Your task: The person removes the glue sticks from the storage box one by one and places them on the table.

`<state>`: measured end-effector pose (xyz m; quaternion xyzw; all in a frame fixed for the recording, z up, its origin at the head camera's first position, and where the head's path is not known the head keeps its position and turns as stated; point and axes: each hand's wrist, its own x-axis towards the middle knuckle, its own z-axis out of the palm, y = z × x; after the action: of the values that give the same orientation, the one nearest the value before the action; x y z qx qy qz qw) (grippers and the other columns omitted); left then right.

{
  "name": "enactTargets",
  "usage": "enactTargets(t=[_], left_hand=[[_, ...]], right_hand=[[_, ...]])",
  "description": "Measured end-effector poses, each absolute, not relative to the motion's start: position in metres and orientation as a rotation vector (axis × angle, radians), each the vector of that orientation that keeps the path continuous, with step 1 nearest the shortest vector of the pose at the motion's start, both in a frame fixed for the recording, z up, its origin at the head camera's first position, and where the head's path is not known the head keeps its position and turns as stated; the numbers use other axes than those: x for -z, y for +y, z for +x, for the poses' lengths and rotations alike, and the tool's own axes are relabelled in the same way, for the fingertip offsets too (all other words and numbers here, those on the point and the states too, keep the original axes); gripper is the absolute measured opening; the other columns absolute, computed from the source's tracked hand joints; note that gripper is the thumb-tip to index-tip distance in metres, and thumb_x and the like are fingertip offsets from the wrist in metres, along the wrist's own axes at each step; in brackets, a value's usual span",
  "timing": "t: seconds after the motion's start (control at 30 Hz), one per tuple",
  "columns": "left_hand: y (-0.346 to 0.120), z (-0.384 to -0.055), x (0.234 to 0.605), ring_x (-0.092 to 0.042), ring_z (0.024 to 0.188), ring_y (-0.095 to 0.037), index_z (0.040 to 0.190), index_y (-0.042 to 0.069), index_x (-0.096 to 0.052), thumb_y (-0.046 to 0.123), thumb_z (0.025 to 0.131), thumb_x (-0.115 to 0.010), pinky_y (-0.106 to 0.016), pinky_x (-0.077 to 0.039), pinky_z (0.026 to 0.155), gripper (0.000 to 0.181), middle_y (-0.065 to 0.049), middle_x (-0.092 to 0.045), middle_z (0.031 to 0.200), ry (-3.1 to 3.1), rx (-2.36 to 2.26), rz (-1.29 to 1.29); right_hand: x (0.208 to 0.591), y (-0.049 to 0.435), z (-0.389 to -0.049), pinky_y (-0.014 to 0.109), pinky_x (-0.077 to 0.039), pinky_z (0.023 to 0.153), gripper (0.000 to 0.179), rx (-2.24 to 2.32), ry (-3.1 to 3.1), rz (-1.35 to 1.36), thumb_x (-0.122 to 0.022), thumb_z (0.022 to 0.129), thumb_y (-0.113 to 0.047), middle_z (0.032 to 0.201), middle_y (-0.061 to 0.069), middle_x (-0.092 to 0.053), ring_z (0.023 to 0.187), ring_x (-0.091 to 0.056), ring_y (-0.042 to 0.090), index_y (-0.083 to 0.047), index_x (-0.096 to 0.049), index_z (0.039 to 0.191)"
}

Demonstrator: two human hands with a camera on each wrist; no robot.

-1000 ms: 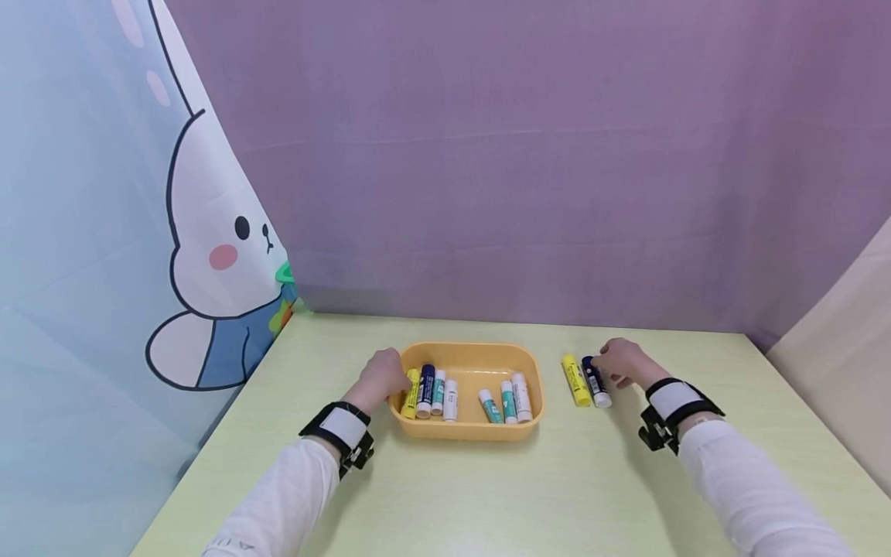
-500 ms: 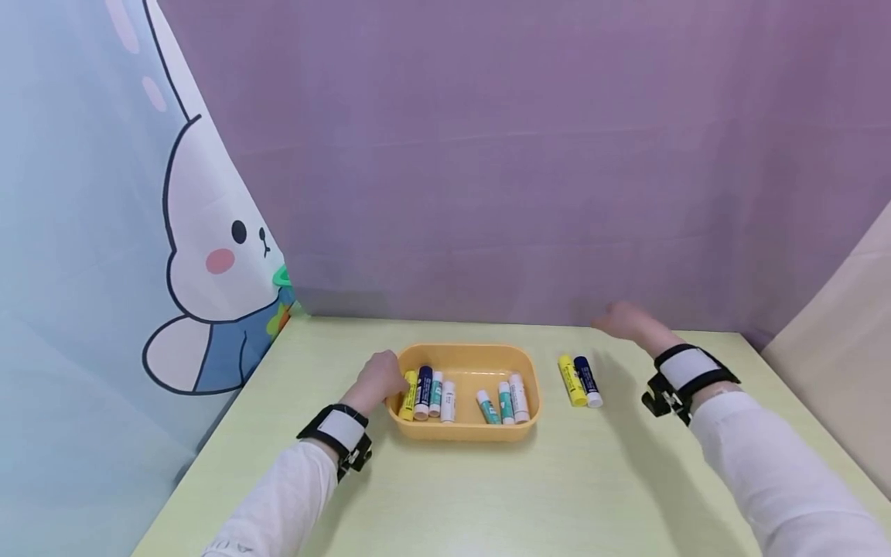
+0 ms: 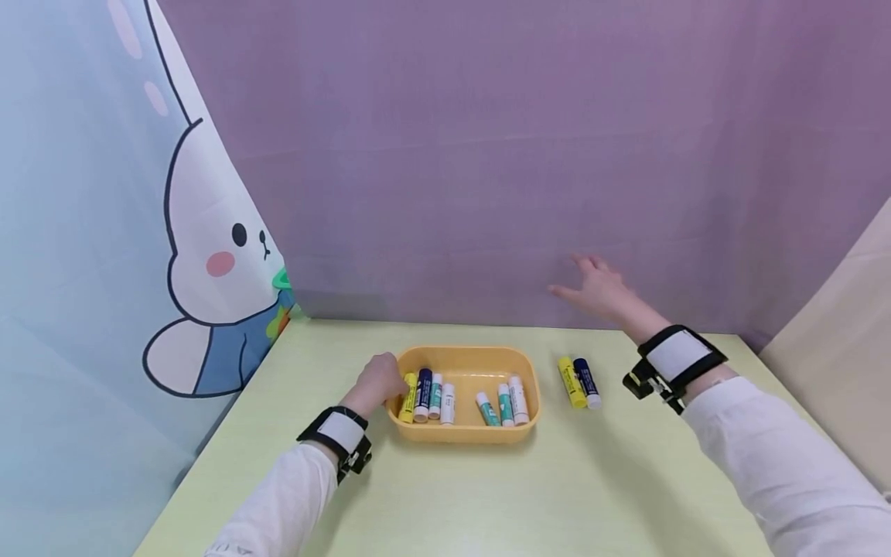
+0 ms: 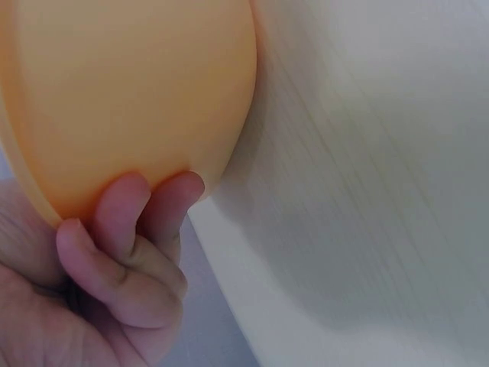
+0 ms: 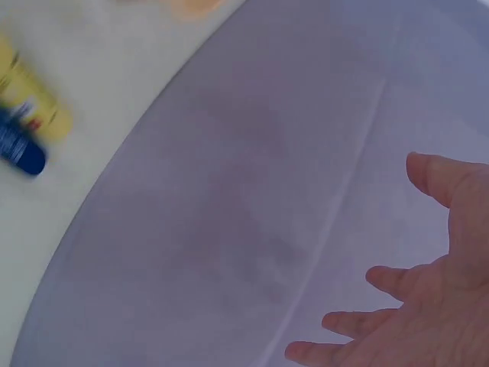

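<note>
My left hand point(image 3: 379, 381) grips the left end of an orange plastic bin point(image 3: 462, 435); in the left wrist view its fingers point(image 4: 126, 210) curl against the outer wall. In the bin's left part lie a yellow glue stick point(image 3: 407, 398), a navy one point(image 3: 422, 394), a teal-and-white one point(image 3: 435, 396) and a white one point(image 3: 448, 404). Two teal ones and a white one point(image 3: 518, 401) lie in its right part. My right hand point(image 3: 604, 294) is raised, fingers spread and holding nothing, above and behind a yellow glue stick point(image 3: 572, 382) and a navy glue stick point(image 3: 587, 381) lying side by side.
The pale green table point(image 3: 487, 495) carries the bin and the loose pair. A purple curtain point(image 3: 445, 178) hangs along its back edge. A blue curtain with a rabbit print point(image 3: 216, 255) stands at the left, and a cream cloth point(image 3: 842, 340) at the right.
My right hand has let go of the navy glue stick, now beside the yellow one. It has risen and moved left, its fingers spreading. The left hand stays on the bin.
</note>
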<state>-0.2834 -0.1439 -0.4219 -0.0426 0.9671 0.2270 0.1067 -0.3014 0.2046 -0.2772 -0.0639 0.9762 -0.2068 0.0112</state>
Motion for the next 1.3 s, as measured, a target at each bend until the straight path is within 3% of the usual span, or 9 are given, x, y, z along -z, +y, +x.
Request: enactTargets(t=[0.47,0.83,1.1,1.3], left_hand=[[-0.145,-0.283,0.419,-0.058,0.051,-0.018,0.098,-0.004,-0.056,0.01,0.078,-0.07,-0.024,-0.047,0.041,0.028,-0.011,-0.059,0.073,2.859,-0.648,-0.112],[-0.144,-0.28,0.414,-0.058,0.053,-0.018,0.1,-0.005,-0.056,0.01,0.078,-0.07,-0.023,-0.046,0.042,0.029,-0.011,-0.059,0.075,2.851,-0.649,-0.107],[-0.142,-0.278,0.414,-0.059,0.054,-0.018,0.101,-0.005,-0.056,0.01,0.079,-0.07,-0.023,-0.047,0.043,0.03,-0.011,-0.059,0.075,2.851,-0.637,-0.112],[-0.141,-0.277,0.413,-0.059,0.053,-0.018,0.101,-0.005,-0.057,0.009,0.078,-0.069,-0.023,-0.048,0.043,0.03,-0.011,-0.059,0.075,2.857,-0.642,-0.111]], right_hand=[[0.275,0.138,-0.283,0.078,-0.006,0.099,0.083,0.65,3.045,-0.446,-0.052,0.09,-0.053,0.156,0.022,-0.006,0.14,-0.003,0.049,-0.018,-0.01,0.152],[0.295,0.093,-0.272,0.069,-0.017,0.106,0.085,0.704,2.969,-0.546,-0.056,0.088,-0.053,0.155,0.018,-0.015,0.141,-0.014,0.043,-0.018,-0.013,0.152],[0.324,0.065,-0.267,0.064,-0.017,0.109,0.087,0.746,2.899,-0.559,-0.06,0.086,-0.051,0.155,0.018,-0.016,0.141,-0.014,0.042,-0.018,-0.013,0.152],[0.352,0.051,-0.266,0.062,-0.027,0.106,0.086,0.799,2.833,-0.523,-0.062,0.086,-0.049,0.155,0.018,-0.015,0.141,-0.015,0.041,-0.015,-0.017,0.151]])
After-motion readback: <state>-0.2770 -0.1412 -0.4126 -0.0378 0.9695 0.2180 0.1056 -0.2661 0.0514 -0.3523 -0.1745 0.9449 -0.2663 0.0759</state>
